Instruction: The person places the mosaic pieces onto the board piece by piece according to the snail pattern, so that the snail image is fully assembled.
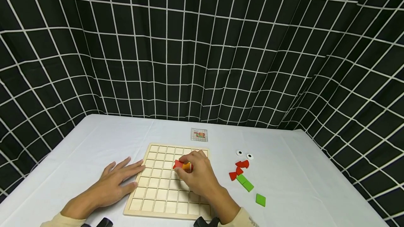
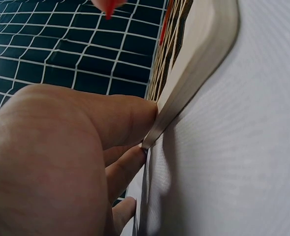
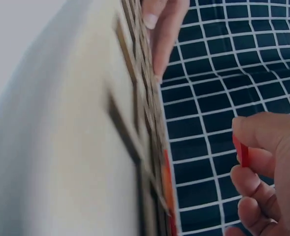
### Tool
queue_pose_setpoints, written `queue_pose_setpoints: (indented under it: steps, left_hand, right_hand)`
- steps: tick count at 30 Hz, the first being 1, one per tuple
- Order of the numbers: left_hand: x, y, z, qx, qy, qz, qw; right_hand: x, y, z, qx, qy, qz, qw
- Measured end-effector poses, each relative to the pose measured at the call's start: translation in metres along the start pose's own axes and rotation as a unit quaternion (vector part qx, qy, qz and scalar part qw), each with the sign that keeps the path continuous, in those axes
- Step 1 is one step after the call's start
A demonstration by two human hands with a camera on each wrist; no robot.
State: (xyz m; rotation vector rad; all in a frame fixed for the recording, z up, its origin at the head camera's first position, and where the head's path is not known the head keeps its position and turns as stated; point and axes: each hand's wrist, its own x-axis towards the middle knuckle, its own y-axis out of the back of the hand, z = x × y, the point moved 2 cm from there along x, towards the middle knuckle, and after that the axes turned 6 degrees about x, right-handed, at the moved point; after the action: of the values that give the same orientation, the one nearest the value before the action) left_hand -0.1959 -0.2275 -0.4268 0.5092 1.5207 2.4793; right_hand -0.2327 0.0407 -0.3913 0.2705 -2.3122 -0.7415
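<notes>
A pale wooden grid board lies on the white table, divided into rows of square cells. Between thumb and fingertips, my right hand pinches a small red tile just above the board; in the right wrist view a gap shows between tile and board. Orange and red pieces sit in the grid under that hand, which partly hides them. With fingers spread, my left hand rests at the board's left edge, and its thumb and fingertips touch the wooden rim in the left wrist view.
Right of the board lie several red pieces, green tiles and two white eye pieces. Behind the board is a small picture card. A black curtain with white grid lines encloses the table.
</notes>
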Motion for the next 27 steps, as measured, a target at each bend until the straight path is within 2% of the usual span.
queue_pose_setpoints:
  steps: [10, 22, 27]
  left_hand:
    - [-0.001, 0.002, -0.002, -0.002, 0.001, -0.004, 1.0000]
    - [0.001, 0.001, -0.002, -0.005, 0.007, -0.007, 0.9999]
    - [0.001, 0.000, 0.000, -0.007, 0.008, -0.005, 0.9999]
  right_hand:
    - [-0.006, -0.013, 0.012, -0.031, -0.024, -0.042, 0.9983]
    - [-0.009, -0.017, 0.019, -0.076, -0.017, -0.067, 0.9947]
    - [-0.010, -0.019, 0.021, -0.094, 0.011, -0.065, 0.9934]
